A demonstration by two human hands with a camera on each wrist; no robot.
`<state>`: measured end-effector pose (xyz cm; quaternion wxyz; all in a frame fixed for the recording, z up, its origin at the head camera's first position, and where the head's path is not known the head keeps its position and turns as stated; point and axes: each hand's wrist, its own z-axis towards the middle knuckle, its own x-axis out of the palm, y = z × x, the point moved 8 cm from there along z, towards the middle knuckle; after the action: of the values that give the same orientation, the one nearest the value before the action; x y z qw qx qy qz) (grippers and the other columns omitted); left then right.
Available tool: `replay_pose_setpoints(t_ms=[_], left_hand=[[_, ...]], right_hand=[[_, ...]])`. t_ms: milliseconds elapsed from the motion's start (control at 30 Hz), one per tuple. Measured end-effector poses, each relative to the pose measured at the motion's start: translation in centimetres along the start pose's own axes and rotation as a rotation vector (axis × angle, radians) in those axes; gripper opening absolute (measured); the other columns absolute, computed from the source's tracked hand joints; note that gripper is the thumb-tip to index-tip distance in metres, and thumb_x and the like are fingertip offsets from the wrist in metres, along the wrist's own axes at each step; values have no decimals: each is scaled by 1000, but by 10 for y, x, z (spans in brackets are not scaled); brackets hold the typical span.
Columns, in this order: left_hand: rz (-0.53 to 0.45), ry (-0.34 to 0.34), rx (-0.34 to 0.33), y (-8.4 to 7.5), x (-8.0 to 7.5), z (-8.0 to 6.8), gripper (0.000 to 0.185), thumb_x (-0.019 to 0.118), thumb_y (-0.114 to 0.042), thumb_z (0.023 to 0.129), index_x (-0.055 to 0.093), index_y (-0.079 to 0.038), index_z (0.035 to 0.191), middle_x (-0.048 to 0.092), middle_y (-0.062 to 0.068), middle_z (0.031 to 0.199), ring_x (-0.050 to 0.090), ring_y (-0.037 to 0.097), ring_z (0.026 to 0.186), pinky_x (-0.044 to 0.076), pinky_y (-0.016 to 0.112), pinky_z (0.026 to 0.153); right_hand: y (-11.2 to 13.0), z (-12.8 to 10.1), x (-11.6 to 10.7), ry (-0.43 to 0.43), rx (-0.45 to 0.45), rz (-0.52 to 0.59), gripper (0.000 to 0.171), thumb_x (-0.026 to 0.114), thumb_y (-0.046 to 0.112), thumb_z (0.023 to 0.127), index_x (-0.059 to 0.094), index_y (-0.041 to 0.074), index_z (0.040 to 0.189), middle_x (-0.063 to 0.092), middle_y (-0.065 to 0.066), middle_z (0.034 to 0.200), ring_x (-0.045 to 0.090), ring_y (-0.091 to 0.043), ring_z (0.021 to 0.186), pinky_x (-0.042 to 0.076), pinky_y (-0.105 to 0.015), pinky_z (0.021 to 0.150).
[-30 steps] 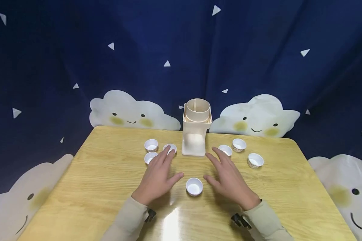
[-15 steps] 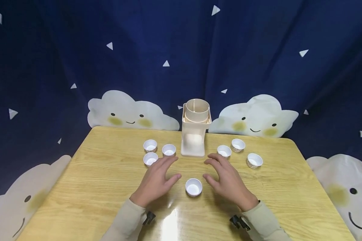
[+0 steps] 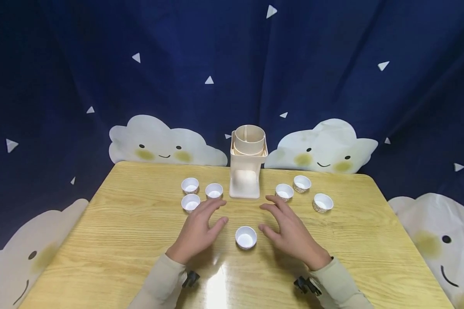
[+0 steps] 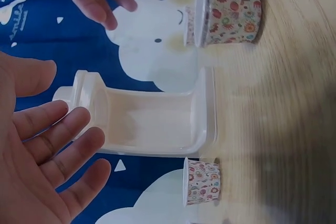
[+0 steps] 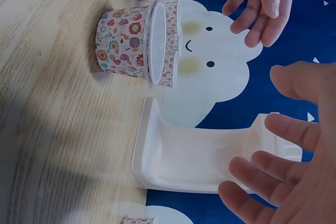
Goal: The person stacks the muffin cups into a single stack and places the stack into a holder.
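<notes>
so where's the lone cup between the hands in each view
Head: the lone cup stands at lower centre, between both hands, touched by neither.
Left wrist: top right, lying sideways in the picture.
Right wrist: upper left.
Shared landmark: the cream dispenser stand behind it.

Beyond your fingertips hangs a dark navy fabric backdrop (image 3: 332, 64), draped in soft vertical folds and dotted with small white triangles. Along its lower edge sit white smiling cloud shapes with yellow cheeks (image 3: 166, 143), two of them just past the far edge of the surface you work on, others lower at both sides of you. Under your fingers is a light yellow wooden table with rounded corners (image 3: 371, 240), its grain running crosswise. Close to you, nearer than your fingers, a bright patch of light glares off the tabletop (image 3: 218, 287).
</notes>
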<state>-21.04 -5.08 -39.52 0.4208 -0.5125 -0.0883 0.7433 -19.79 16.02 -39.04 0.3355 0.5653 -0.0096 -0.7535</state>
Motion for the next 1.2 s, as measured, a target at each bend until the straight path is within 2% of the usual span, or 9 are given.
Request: replay_pose_setpoints(t_ms=[133, 433, 667, 1200], left_hand=[[1, 7, -13, 2, 0, 1, 40, 72, -24, 90, 65, -10, 128, 65, 7, 133, 63, 22, 121, 51, 41, 103], [-13, 33, -31, 3, 0, -1, 40, 70, -23, 91, 64, -10, 129, 63, 7, 136, 60, 24, 126, 48, 43, 107], [-5, 62, -30, 6, 6, -2, 39, 68, -24, 92, 64, -10, 128, 63, 8, 136, 58, 27, 129, 46, 44, 110], [35, 82, -3, 2, 3, -10, 36, 69, -24, 91, 66, -10, 124, 65, 6, 131, 61, 26, 121, 49, 43, 103]], right_hand=[[-1, 0, 1, 13, 10, 16, 49, 77, 27, 86, 59, 11, 129, 48, -14, 146, 51, -35, 133, 48, -54, 105], [1, -1, 2, 48, 36, 129, 52, 74, 25, 88, 55, 10, 134, 43, -15, 151, 48, -38, 136, 47, -56, 104], [-2, -2, 6, 66, 46, 127, 53, 74, 23, 89, 53, 9, 136, 42, -16, 152, 50, -38, 134, 50, -54, 102], [-5, -1, 17, 118, 41, 85, 55, 73, 26, 90, 53, 9, 137, 42, -19, 152, 51, -39, 134, 47, -57, 104]])
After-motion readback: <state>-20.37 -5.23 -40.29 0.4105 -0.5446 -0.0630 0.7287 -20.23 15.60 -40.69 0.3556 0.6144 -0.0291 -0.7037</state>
